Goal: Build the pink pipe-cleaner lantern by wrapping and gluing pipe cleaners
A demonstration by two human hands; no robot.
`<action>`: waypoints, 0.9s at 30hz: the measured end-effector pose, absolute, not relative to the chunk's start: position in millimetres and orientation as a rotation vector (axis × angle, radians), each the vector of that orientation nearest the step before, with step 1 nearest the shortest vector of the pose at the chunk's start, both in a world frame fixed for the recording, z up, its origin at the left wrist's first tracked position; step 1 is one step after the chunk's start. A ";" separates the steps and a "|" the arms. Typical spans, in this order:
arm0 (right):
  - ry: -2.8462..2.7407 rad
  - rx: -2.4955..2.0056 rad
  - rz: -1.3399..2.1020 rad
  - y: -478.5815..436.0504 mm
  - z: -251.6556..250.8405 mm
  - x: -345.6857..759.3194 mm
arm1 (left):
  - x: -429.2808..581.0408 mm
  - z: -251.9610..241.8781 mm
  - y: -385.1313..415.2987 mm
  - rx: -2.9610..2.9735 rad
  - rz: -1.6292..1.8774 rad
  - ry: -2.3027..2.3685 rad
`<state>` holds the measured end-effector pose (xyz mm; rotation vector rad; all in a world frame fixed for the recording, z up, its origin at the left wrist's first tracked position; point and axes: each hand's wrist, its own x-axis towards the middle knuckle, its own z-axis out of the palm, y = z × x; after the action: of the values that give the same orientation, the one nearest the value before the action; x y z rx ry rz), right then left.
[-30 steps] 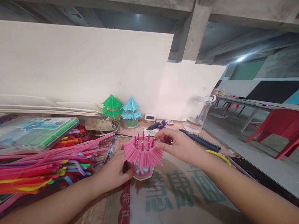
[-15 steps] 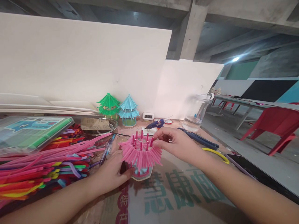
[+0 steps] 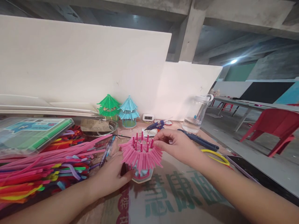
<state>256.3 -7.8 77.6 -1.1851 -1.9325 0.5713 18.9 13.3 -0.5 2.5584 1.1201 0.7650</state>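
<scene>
A small pink pavilion model (image 3: 141,158) made of pipe cleaners stands in front of me on a pale octagonal base. My left hand (image 3: 113,172) grips its lower left side, thumb against the front; the other fingers are partly hidden behind it. Several short pink sticks (image 3: 141,146) rise upright in a ring from the top of its fringed roof. At the ring's right edge, my right hand (image 3: 169,141) pinches one pink stick (image 3: 152,143) between thumb and forefinger. A glue gun (image 3: 155,125) lies just behind the model.
Bundled coloured pipe cleaners (image 3: 46,168) and a plastic case (image 3: 35,130) fill the left. Green (image 3: 108,107) and blue (image 3: 129,112) pavilion models stand at the back beside a small digital clock (image 3: 148,117). To the right are a water jug (image 3: 192,119), dark pliers (image 3: 201,140) and a phone (image 3: 252,174).
Both hands stay almost where they were, the right still at the same stick. That stick now looks slightly more upright. The whole view has shifted a little.
</scene>
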 end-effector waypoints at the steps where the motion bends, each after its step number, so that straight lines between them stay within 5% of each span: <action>1: -1.939 -1.189 0.569 -7.7 77.3 256.0 | 18.9 -0.4 13.3 2.556 0.769 1.127; 27: -2.046 -1.287 0.217 -0.5 105.5 283.8 | 19.2 1.9 2.5 2.499 0.738 1.214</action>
<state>283.8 -0.5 105.5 -1.2867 -2.0455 0.2173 19.2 2.5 1.9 2.4990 1.2140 0.7375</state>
